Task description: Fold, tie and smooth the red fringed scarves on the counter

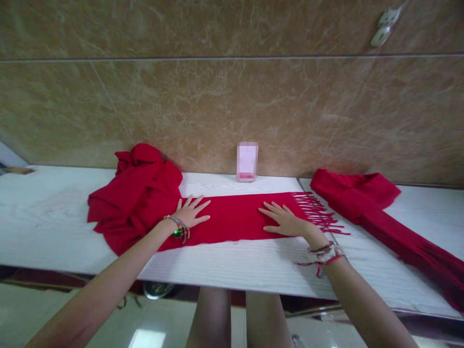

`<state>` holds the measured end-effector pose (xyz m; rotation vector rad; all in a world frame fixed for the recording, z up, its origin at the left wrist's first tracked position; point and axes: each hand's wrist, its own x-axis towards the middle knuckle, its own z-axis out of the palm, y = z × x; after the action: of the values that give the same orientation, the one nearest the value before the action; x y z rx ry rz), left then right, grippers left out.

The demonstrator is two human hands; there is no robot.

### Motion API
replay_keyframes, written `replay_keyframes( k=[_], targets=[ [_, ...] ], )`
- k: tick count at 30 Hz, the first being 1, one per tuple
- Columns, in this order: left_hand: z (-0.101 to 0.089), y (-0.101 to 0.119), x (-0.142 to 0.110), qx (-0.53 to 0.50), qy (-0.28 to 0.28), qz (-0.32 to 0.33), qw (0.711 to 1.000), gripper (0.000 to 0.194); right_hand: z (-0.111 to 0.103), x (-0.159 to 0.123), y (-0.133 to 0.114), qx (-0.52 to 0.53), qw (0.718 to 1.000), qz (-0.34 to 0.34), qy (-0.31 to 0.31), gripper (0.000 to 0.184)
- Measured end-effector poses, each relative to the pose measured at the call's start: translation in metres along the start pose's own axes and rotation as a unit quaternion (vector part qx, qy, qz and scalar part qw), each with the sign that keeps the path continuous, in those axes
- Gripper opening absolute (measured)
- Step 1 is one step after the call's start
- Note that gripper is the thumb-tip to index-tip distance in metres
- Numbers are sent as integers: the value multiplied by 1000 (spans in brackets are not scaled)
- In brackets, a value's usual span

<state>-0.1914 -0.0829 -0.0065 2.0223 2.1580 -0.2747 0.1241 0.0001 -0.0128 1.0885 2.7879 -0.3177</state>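
Item: red scarf (235,217), fringed, on the white table (232,270) before you. Middle stretch flat; fringe (317,212) at 3 o'clock, splayed; remainder in a loose heap (139,193) at 9 o'clock, seemingly the same cloth.

Your left hand (191,212): palm down, fingers spread wide, at the 9 o'clock end of the flat stretch, beside the heap; gripping nothing.

Your right hand (284,220): palm down, fingers spread, near the fringe; gripping nothing.

Handling notes: the step in hand looks like smoothing. Best done with light, even pressure, your palms drawing apart along the length, and both long edges kept straight; the near edge at 6 o'clock looks slightly wavy. Fringe strands would lie better combed parallel. Your beaded bracelet (177,229) lies against the cloth and could snag; lift that wrist when sliding.

Containers: one possible, a round metal-rimmed object (157,290) below the table edge at 8 o'clock, perhaps a basin; contents cannot be told.

Surroundings: second red cloth (362,208), folded over itself, at 3 o'clock beyond the fringe; small pale rectangular item (247,162), blurred, at 12 o'clock by the wall (232,106).
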Motion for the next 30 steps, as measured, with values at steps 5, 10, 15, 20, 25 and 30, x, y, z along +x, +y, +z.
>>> replay_keyframes(
  k=[5, 10, 15, 20, 25, 30],
  targets=[
    [-11, 10, 3, -19, -18, 8, 1000, 69, -10, 8, -12, 41, 998, 28, 45, 62],
    [-15, 66, 21, -49, 20, 71, 996, 78, -4, 31, -30, -5, 990, -11, 139, 62],
    [-10, 87, 38, -50, -34, 78, 995, 84, 7, 36, -17, -38, 994, 9, 102, 60],
    [-4, 68, 39, -62, -40, 46, 996, 84, 8, 23, 15, -68, 984, 125, 109, 57],
    [2, 65, 39, -61, 10, -4, 998, 71, 3, 19, 22, -66, 968, 190, 152, 56],
    [2, 76, 38, -53, 52, -11, 997, 62, 2, 28, -6, -34, 984, 18, 176, 53]
  ],
)
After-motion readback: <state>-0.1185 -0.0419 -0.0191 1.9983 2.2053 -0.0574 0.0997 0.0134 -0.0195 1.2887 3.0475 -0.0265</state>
